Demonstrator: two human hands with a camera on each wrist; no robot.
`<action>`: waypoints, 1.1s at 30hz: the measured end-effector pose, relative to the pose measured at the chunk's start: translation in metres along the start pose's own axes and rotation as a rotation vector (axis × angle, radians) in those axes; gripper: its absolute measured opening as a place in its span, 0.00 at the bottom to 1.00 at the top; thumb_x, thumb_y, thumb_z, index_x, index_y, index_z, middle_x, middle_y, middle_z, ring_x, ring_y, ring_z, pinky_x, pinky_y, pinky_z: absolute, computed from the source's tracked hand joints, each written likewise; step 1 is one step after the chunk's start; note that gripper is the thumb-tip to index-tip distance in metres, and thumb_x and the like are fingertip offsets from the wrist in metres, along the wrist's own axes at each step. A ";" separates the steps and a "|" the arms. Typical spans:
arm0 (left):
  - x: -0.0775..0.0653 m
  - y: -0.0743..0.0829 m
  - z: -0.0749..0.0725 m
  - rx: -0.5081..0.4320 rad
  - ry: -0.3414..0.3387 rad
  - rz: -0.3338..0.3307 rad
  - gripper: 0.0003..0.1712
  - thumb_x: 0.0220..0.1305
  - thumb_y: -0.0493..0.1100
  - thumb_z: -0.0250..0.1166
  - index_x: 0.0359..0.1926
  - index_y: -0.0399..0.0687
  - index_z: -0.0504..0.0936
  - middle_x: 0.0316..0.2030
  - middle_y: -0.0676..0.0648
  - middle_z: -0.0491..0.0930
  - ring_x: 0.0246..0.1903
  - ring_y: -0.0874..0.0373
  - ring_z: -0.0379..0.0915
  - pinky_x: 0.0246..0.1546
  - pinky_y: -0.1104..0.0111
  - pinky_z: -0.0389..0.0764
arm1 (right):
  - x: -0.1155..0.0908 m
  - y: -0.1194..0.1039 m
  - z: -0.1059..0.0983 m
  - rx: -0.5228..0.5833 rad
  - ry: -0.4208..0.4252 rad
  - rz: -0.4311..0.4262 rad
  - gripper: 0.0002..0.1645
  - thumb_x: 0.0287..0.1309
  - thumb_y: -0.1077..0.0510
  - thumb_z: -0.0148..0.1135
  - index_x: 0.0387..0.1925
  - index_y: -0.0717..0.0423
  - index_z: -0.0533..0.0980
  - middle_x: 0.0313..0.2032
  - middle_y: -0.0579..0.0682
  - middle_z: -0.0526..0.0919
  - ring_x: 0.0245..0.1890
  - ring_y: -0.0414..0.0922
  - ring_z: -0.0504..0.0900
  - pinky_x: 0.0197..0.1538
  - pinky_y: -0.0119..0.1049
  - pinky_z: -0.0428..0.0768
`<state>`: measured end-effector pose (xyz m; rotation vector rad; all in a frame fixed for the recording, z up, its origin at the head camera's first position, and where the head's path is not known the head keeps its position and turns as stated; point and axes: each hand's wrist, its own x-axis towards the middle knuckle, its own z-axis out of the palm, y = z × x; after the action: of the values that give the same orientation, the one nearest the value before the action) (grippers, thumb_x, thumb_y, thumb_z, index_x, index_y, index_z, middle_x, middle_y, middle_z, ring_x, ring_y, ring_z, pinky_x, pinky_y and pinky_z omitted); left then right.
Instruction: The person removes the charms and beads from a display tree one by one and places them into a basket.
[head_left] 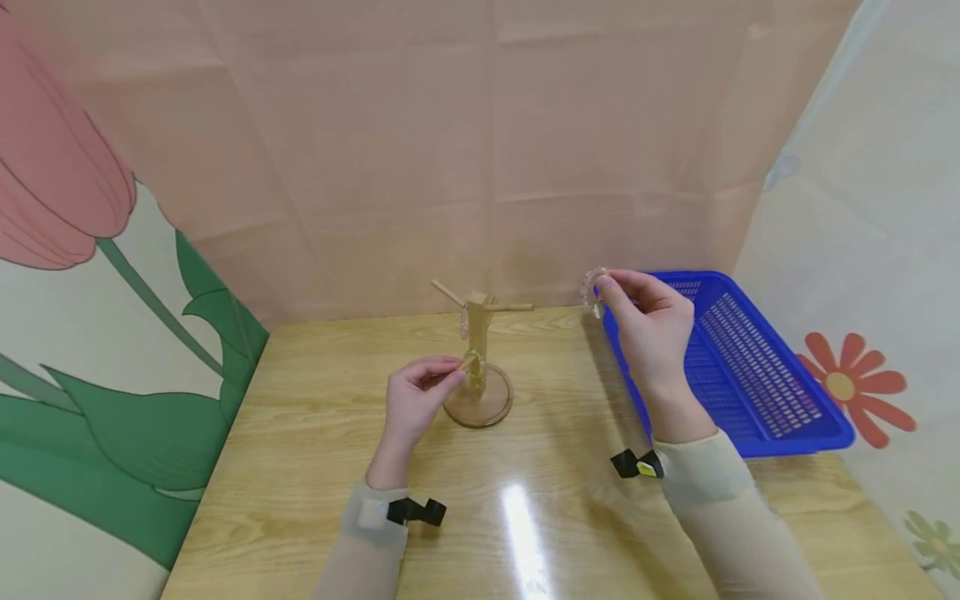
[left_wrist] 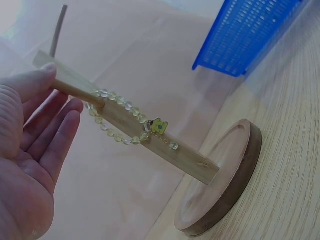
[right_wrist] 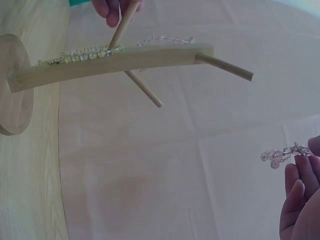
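Observation:
A wooden bracelet stand (head_left: 477, 325) with several pegs and a round base stands upright on the table. My left hand (head_left: 420, 392) pinches the end of its lower front peg (left_wrist: 77, 92) between thumb and fingers. On that peg hangs a yellow and clear bead bracelet (left_wrist: 111, 133), with a small yellow charm (left_wrist: 159, 126) against the post. A pale bead bracelet (head_left: 463, 323) hangs from the upper left peg. To the right of the stand and apart from it, my right hand (head_left: 652, 329) holds a pinkish clear bead bracelet (right_wrist: 275, 157) in the air by its edge.
A blue plastic basket (head_left: 757, 446) sits on the right of the table, partly behind my right hand and forearm. Behind the wooden table (head_left: 300, 467) rises a pink cloth backdrop (head_left: 375, 167). Printed flower panels border both sides.

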<state>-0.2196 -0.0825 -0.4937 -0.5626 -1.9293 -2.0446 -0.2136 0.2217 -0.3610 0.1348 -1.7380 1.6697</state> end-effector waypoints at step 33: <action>0.000 -0.001 0.000 -0.032 -0.003 0.010 0.09 0.62 0.26 0.76 0.44 0.29 0.90 0.45 0.33 0.89 0.44 0.57 0.88 0.48 0.68 0.90 | 0.017 0.008 -0.038 0.051 -0.048 0.146 0.16 0.63 0.59 0.79 0.47 0.66 0.89 0.42 0.50 0.93 0.42 0.44 0.88 0.45 0.27 0.86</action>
<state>-0.2195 -0.0819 -0.4945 -0.5819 -1.8953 -2.0731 -0.2154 0.2637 -0.3620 0.0736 -1.7778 1.8302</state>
